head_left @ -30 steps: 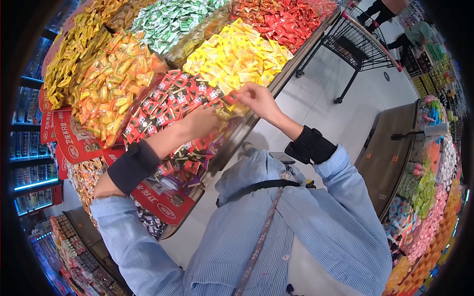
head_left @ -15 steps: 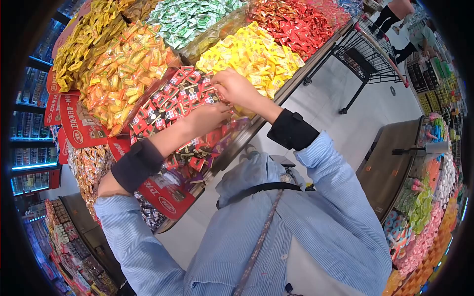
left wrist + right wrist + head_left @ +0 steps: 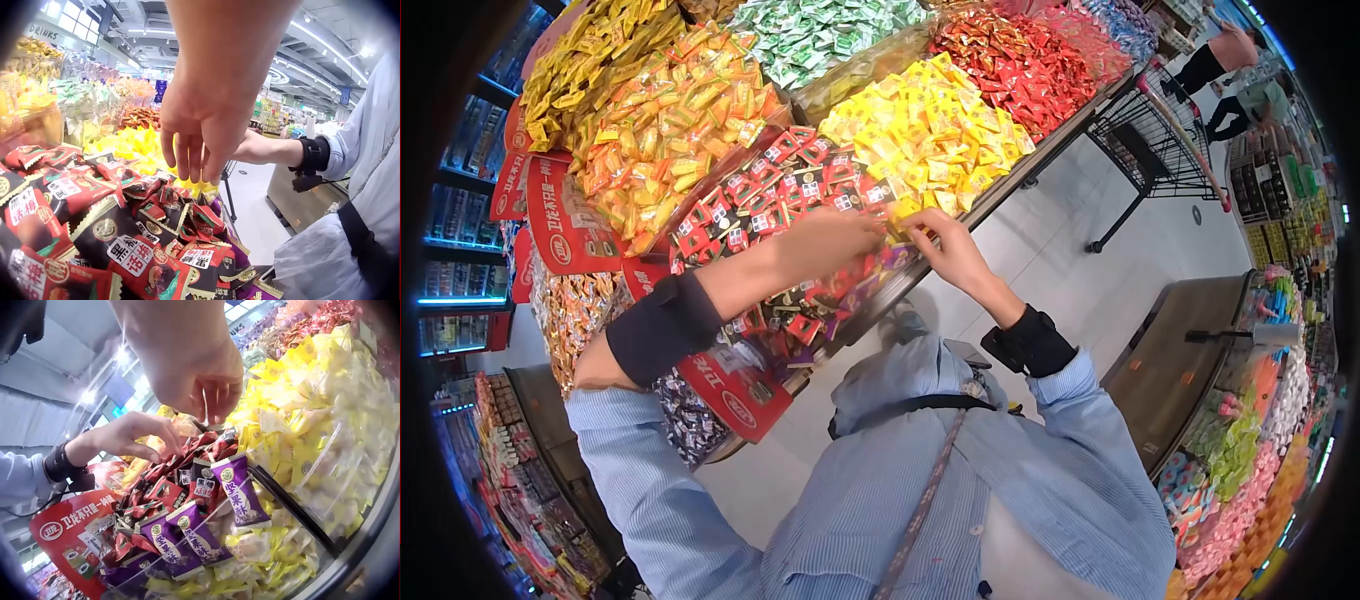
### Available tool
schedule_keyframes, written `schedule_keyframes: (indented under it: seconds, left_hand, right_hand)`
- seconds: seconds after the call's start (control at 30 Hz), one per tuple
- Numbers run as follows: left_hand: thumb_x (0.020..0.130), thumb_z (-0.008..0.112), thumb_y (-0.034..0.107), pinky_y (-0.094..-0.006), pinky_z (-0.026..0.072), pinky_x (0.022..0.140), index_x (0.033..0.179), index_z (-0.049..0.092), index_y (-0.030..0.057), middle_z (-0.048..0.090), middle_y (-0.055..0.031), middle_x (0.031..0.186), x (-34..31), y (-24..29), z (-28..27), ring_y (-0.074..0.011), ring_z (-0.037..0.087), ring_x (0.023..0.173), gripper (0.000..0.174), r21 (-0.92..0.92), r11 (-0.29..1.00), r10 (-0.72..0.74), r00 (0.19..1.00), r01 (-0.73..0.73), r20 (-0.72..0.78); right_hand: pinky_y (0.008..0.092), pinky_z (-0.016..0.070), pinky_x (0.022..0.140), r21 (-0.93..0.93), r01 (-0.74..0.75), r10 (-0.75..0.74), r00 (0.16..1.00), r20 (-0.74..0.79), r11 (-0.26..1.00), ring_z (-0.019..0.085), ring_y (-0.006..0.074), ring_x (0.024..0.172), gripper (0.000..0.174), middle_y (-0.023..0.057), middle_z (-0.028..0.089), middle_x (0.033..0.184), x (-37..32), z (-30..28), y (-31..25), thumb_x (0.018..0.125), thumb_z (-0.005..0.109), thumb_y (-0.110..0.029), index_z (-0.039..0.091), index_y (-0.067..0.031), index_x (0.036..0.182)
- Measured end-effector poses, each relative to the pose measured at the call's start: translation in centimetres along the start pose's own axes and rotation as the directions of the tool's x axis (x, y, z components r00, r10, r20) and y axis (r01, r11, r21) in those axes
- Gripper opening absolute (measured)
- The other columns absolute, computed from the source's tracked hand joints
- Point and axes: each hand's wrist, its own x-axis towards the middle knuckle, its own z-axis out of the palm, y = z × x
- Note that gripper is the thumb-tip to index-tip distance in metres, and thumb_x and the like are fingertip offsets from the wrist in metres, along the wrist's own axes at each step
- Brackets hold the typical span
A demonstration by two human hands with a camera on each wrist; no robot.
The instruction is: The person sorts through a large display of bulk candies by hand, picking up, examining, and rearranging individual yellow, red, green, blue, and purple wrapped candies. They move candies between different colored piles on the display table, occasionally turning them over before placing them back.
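Observation:
My left hand (image 3: 835, 240) hovers over a heap of red-and-black wrapped candies (image 3: 750, 195), palm down. In the left wrist view its fingers (image 3: 182, 156) hang loosely with nothing between them. Near the border with the yellow-wrapped candies (image 3: 930, 130) is my right hand (image 3: 950, 255), thumb and fingers bent downward. The right wrist view has its fingertips (image 3: 215, 412) just above the red-and-black wrappers, and I cannot tell whether they pinch one. Several purple packets (image 3: 240, 490) lie at the front of the heap, beneath both hands.
Orange (image 3: 680, 130), green (image 3: 820, 40) and red (image 3: 1010, 70) candies fill neighbouring bins. A dark divider (image 3: 297, 509) and the display's edge (image 3: 1000, 195) run along the near side. Red signs (image 3: 735, 395) hang at the left. A shopping cart (image 3: 1145, 140) and people stand beyond the aisle.
My right hand reached in over the red-and-black candies, then drew back toward the display's edge. The left hand stays over the heap, and the head view has shifted slightly.

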Motion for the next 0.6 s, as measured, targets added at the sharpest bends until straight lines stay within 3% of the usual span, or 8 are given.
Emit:
schedule_keyframes:
  seconds: [0.07, 0.17, 0.27, 0.37, 0.43, 0.47, 0.5, 0.6]
  left_hand:
    - [0.069, 0.069, 0.018, -0.0347, 0.0476, 0.077, 0.097, 0.055, 0.0035, 0.053, -0.0080, 0.103, -0.5, -0.3, 1.2, -0.0246, 0.052, 0.100, 0.035, 0.220, 0.968, 0.145, 0.983, -0.118, -0.112]
    - [0.059, 0.073, 0.015, -0.0318, 0.0474, 0.075, 0.102, 0.056, 0.0078, 0.054, -0.0044, 0.098, -0.2, -0.8, 3.1, -0.0193, 0.051, 0.102, 0.047, 0.371, 0.922, 0.165, 0.979, -0.110, -0.119]
    - [0.065, 0.071, 0.015, -0.0345, 0.0482, 0.076, 0.095, 0.055, 0.0029, 0.054, -0.0092, 0.098, 0.3, -1.5, 3.8, -0.0251, 0.053, 0.099, 0.036, 0.353, 0.927, 0.173, 0.980, -0.129, -0.096]
    - [0.069, 0.066, 0.011, -0.0333, 0.0497, 0.070, 0.093, 0.057, 0.0022, 0.058, -0.0082, 0.085, -0.2, -0.5, 0.6, -0.0216, 0.060, 0.082, 0.028, 0.008, 0.994, -0.110, 0.993, 0.110, 0.051]
    - [0.073, 0.062, 0.013, -0.0318, 0.0503, 0.066, 0.091, 0.058, 0.0020, 0.059, -0.0063, 0.076, -0.8, -0.2, -2.0, -0.0176, 0.061, 0.073, 0.021, -0.328, 0.914, -0.235, 0.971, 0.238, 0.050]
    - [0.076, 0.060, 0.014, -0.0311, 0.0506, 0.064, 0.090, 0.059, 0.0018, 0.059, -0.0053, 0.072, -1.0, -0.5, -2.9, -0.0156, 0.062, 0.069, 0.019, -0.481, 0.827, -0.297, 0.953, 0.289, 0.063]
    - [0.084, 0.054, 0.018, -0.0258, 0.0511, 0.062, 0.088, 0.060, 0.0021, 0.060, -0.0020, 0.069, -0.5, -2.7, -1.2, -0.0104, 0.063, 0.068, 0.017, -0.744, 0.610, -0.331, 0.941, 0.272, 0.073]
    - [0.088, 0.051, 0.020, -0.0219, 0.0515, 0.064, 0.085, 0.060, 0.0021, 0.060, -0.0011, 0.070, -1.0, -3.4, -2.2, -0.0113, 0.064, 0.071, 0.020, -0.921, 0.241, -0.392, 0.899, 0.306, 0.196]
  right_hand:
    - [0.0337, 0.0452, 0.074, 0.049, -0.058, 0.057, 0.998, 0.021, 0.997, 0.057, 0.0274, 0.084, 0.015, 0.0127, 0.058, 0.088, -0.8, 0.4, 0.1, 0.082, 0.053, -0.007, 0.060, -0.0012, 0.094]
    - [0.0323, 0.0455, 0.072, 0.015, -0.019, 0.019, 1.000, 0.013, 1.000, 0.058, 0.0256, 0.082, 0.014, 0.0123, 0.058, 0.087, -1.7, 0.8, 0.0, 0.083, 0.053, -0.007, 0.059, -0.0011, 0.093]
    - [0.0309, 0.0456, 0.071, 0.054, -0.028, 0.028, 1.000, -0.012, 0.998, 0.058, 0.0251, 0.081, 0.013, 0.0123, 0.058, 0.085, -2.5, 0.9, -0.6, 0.084, 0.052, -0.006, 0.059, -0.0015, 0.093]
    - [0.0300, 0.0462, 0.069, 0.090, -0.004, 0.012, 0.997, -0.082, 0.996, 0.059, 0.0243, 0.080, 0.013, 0.0116, 0.059, 0.084, -3.2, 1.1, 0.0, 0.084, 0.051, -0.005, 0.059, -0.0016, 0.093]
    - [0.0278, 0.0465, 0.070, 0.101, -0.050, 0.058, 0.995, -0.082, 0.994, 0.058, 0.0183, 0.081, 0.014, 0.0085, 0.060, 0.087, -3.7, 0.8, 0.5, 0.085, 0.052, -0.003, 0.060, -0.0017, 0.096]
    - [0.0268, 0.0467, 0.071, 0.106, -0.068, 0.077, 0.994, -0.081, 0.992, 0.058, 0.0152, 0.081, 0.014, 0.0070, 0.061, 0.089, -3.7, 0.6, 0.7, 0.085, 0.053, -0.002, 0.061, -0.0017, 0.097]
    - [0.0267, 0.0468, 0.071, 0.120, -0.085, 0.095, 0.992, -0.084, 0.989, 0.058, 0.0150, 0.081, 0.014, 0.0069, 0.061, 0.089, -3.8, 0.6, 0.7, 0.085, 0.053, -0.002, 0.061, -0.0016, 0.097]
    - [0.0270, 0.0467, 0.070, 0.144, -0.091, 0.106, 0.989, -0.102, 0.985, 0.059, 0.0158, 0.081, 0.014, 0.0075, 0.061, 0.089, -4.1, 0.6, 0.8, 0.085, 0.052, -0.003, 0.061, -0.0017, 0.096]
